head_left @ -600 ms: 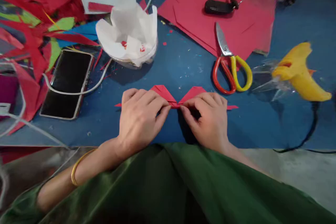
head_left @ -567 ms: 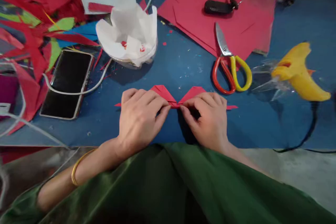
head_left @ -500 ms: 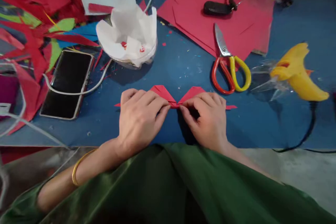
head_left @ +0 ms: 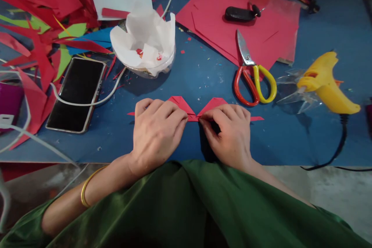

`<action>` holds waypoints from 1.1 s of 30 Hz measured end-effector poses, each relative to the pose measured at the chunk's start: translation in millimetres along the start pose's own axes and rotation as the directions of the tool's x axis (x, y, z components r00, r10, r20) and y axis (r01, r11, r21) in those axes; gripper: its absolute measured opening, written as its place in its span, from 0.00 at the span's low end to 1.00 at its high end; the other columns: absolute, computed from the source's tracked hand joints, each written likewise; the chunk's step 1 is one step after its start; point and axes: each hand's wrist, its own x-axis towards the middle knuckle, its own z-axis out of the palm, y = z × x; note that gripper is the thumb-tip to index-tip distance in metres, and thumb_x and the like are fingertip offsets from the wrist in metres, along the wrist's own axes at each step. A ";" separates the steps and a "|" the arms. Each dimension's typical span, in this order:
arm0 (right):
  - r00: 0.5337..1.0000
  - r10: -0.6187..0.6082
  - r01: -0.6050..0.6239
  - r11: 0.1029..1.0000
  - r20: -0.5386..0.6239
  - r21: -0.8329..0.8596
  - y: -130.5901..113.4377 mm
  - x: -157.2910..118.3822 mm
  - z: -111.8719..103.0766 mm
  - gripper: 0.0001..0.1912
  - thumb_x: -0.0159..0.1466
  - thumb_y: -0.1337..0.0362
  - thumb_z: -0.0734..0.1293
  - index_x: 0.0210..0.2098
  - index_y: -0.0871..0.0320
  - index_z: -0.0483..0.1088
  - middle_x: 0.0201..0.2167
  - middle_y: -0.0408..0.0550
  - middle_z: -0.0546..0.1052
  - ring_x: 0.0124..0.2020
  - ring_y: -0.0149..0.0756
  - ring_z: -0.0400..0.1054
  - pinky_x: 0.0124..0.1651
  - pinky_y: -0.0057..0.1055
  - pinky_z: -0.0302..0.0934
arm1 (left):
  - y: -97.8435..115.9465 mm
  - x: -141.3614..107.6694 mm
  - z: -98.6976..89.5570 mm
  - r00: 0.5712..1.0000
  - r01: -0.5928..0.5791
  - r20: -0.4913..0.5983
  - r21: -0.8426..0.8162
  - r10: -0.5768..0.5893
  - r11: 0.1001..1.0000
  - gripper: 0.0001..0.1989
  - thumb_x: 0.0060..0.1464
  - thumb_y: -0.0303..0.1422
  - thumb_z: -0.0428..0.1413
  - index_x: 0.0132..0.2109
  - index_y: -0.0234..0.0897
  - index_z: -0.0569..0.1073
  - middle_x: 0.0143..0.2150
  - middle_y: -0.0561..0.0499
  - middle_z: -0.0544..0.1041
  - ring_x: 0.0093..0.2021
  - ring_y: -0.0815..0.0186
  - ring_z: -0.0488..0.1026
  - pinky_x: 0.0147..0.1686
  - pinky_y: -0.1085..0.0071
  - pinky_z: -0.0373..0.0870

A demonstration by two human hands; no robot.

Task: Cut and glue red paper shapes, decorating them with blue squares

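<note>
A folded piece of red paper lies near the front edge of the blue table, with two peaked flaps and a thin pointed strip sticking out at either side. My left hand pinches its lower edge just left of the middle, thumb and fingertips together. Right of the middle, my right hand pinches the same edge between thumb and index finger. Both hands cover much of the paper's lower part. Beyond my right hand lie scissors with one red and one yellow handle.
A yellow glue gun rests at the right, its black cable trailing off the front edge. Red paper sheets carry a black key fob. Left are a paper-lined bowl, a phone under a white cable, and coloured scraps.
My left thumb has drawn in closer against the fingers, closing the gap beside it. The camera view has shifted slightly; the red paper and my right hand stay nearly as they were.
</note>
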 end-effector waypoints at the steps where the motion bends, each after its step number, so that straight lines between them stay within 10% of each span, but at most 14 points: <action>1: 1.000 0.002 -0.002 1.000 0.002 -0.002 0.0 -0.1 -0.1 0.04 0.66 0.65 0.67 0.34 0.55 0.73 0.33 0.45 0.77 0.39 0.40 0.67 0.47 0.40 0.54 | -0.2 -0.1 -0.2 1.000 -0.019 -0.010 0.012 0.019 1.000 0.08 0.61 0.30 0.54 0.34 0.41 0.77 0.33 0.53 0.80 0.35 0.60 0.73 0.42 0.57 0.62; 11: 0.999 -0.012 0.012 1.000 0.029 -0.006 -0.9 1.1 -1.7 0.06 0.67 0.64 0.65 0.34 0.55 0.73 0.33 0.45 0.77 0.39 0.41 0.66 0.48 0.41 0.53 | -2.0 -5.0 -2.0 0.919 -0.393 0.047 0.155 0.390 0.907 0.12 0.63 0.33 0.54 0.50 0.33 0.76 0.42 0.51 0.82 0.40 0.62 0.75 0.43 0.61 0.64; 33: 0.992 0.066 -0.059 0.996 0.112 -0.063 12.5 6.0 -17.8 0.06 0.63 0.66 0.68 0.29 0.55 0.73 0.30 0.43 0.77 0.36 0.40 0.67 0.47 0.40 0.52 | 1.2 -9.3 -3.0 0.869 -0.493 0.133 0.134 0.477 0.860 0.26 0.63 0.44 0.51 0.55 0.24 0.73 0.44 0.40 0.79 0.45 0.55 0.74 0.51 0.58 0.67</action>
